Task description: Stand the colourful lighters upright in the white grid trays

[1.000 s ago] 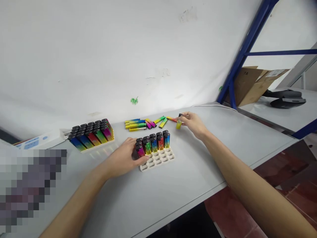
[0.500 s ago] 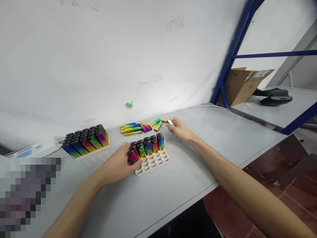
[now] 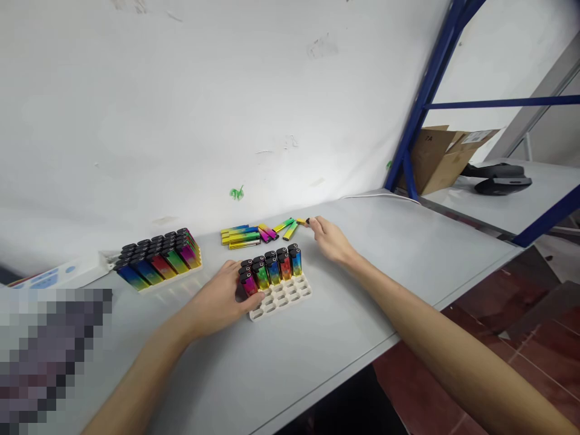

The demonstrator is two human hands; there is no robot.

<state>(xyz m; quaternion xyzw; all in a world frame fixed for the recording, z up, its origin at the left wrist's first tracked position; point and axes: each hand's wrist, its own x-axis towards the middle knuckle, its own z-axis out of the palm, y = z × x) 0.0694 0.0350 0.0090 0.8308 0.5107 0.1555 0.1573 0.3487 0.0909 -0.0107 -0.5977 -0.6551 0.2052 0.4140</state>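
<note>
My left hand is wrapped around the left end of a white slotted tray, its thumb along the front corner. Shiny multicoloured lighters with black tops stand upright in the tray's rear rows, while several front slots hold nothing. Behind the tray, my right hand pinches the black end of a yellow lighter lying by the wall. Left of it, more loose lighters lie on their sides in a spread group.
A second tray packed with upright lighters stands at the left, near a white box. A blue metal frame rises at the right. Beyond it are a cardboard box and a black device on another table.
My right fingertips have closed at the yellow lighter's black end, and the shiny silvery patch seen there before no longer shows. The left hand stays on the tray.
</note>
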